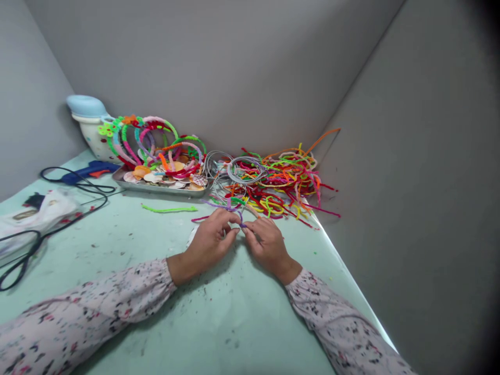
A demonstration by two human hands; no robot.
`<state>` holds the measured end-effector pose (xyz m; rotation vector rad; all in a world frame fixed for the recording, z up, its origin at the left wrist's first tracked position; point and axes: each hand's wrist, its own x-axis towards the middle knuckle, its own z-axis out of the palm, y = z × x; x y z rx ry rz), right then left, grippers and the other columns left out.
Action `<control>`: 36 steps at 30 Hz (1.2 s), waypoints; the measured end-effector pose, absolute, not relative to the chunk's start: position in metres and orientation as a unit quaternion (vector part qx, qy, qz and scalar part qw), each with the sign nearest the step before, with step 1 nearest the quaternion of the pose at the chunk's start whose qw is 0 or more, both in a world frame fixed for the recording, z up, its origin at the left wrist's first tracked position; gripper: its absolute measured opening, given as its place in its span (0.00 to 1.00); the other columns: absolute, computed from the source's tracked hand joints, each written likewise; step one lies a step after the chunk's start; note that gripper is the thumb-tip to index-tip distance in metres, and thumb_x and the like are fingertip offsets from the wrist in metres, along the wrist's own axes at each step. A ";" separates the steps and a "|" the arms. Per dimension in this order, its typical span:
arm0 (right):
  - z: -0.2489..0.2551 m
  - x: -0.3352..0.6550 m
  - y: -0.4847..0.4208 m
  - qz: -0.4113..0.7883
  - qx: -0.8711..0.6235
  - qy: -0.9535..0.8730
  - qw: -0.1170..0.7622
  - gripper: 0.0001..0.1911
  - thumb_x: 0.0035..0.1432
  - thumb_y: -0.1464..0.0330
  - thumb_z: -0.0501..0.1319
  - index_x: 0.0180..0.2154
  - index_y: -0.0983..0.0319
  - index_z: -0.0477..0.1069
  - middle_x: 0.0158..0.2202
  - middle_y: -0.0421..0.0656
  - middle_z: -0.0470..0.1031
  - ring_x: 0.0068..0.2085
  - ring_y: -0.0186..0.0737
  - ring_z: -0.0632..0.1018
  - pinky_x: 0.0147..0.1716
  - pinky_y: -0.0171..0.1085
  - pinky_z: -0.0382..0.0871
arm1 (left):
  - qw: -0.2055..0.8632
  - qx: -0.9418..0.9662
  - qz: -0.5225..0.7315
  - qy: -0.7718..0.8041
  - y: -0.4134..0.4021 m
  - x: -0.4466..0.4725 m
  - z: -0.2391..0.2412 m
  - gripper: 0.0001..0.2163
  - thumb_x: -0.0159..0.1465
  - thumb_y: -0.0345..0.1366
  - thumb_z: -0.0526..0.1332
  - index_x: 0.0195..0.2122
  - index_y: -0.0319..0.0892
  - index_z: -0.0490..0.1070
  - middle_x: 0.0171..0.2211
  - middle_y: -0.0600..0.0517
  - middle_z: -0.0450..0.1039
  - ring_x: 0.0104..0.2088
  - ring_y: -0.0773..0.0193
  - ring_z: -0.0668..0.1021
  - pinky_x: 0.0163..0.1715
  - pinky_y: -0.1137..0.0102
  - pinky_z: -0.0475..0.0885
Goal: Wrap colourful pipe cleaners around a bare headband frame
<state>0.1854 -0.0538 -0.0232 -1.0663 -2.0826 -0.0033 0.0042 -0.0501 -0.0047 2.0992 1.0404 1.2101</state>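
Observation:
My left hand [211,240] and my right hand [266,242] rest close together on the pale green table [156,291]. Both pinch a purple pipe cleaner [230,209], which bends up between the fingertips. Just beyond the hands lies a tangled heap of coloured pipe cleaners [285,182] with several grey wire rings [244,171] on it. A loose green pipe cleaner [169,209] lies on the table to the left of the hands.
A metal tray [128,185] holds shells and headbands wrapped in pipe cleaners. Behind it stands a white and blue pot [90,125]. A blue glue gun [90,170] with a black cable, a plastic bag [35,213] and grey walls surround the table.

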 end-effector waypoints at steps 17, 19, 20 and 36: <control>-0.023 0.186 -0.054 -0.006 -0.418 -0.826 0.378 0.11 0.64 0.68 0.53 0.38 0.62 0.74 0.30 0.44 0.74 0.34 0.40 0.73 0.37 0.40 0.64 | 0.220 0.780 0.431 0.397 -0.047 0.004 -0.007 0.10 0.61 0.26 0.58 0.42 0.43 0.74 0.37 0.50 0.71 0.35 0.66 0.73 0.37 0.71 0.69; -0.024 0.186 -0.054 -0.007 -0.418 -0.828 0.374 0.11 0.64 0.68 0.54 0.38 0.62 0.74 0.29 0.44 0.74 0.34 0.40 0.72 0.37 0.40 0.63 | 0.214 0.780 0.428 0.403 -0.046 0.004 -0.007 0.10 0.61 0.26 0.58 0.41 0.43 0.74 0.37 0.50 0.71 0.34 0.66 0.73 0.37 0.71 0.69; -0.024 0.186 -0.054 -0.007 -0.418 -0.828 0.373 0.11 0.64 0.68 0.54 0.38 0.62 0.74 0.29 0.44 0.74 0.34 0.40 0.72 0.37 0.40 0.63 | 0.211 0.781 0.425 0.406 -0.046 0.004 -0.007 0.09 0.61 0.27 0.58 0.41 0.43 0.74 0.37 0.51 0.72 0.34 0.66 0.73 0.37 0.71 0.69; -0.025 0.187 -0.054 -0.026 -0.413 -0.835 0.363 0.10 0.64 0.68 0.53 0.38 0.62 0.73 0.29 0.43 0.73 0.34 0.40 0.71 0.38 0.40 0.62 | 0.223 0.787 0.387 0.426 -0.044 0.003 -0.005 0.07 0.63 0.29 0.56 0.37 0.43 0.74 0.35 0.51 0.71 0.36 0.64 0.74 0.38 0.70 0.68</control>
